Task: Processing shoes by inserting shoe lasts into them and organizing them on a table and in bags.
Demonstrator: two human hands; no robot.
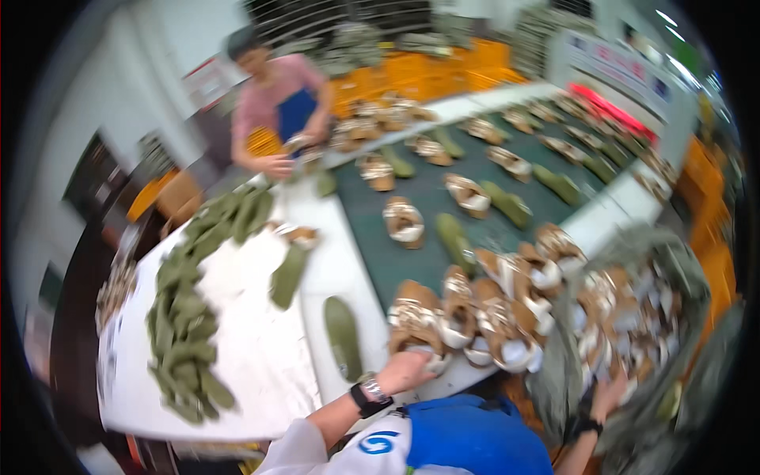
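Note:
My left hand (408, 370) is at the heel of a tan shoe with whitish straps (415, 313), fingers curled round its back edge at the table's near side. Several more such shoes (499, 317) stand crowded to the right of it. Past my left wrist, a flat olive-green insole (343, 336) lies on the white edge. My right hand (608, 396) reaches into a large grey-green sack (558, 380) full of similar shoes (633, 309). Blur and the shoes hide its fingertips, so I cannot make out whether it grips one.
A dark green conveyor belt (368, 229) carries shoes and green insoles in rows. On the white table (261, 356) to the left lies a curved heap of green insoles (178, 317). A person in pink (273, 99) handles a shoe across the table. Orange crates (427, 71) stand behind.

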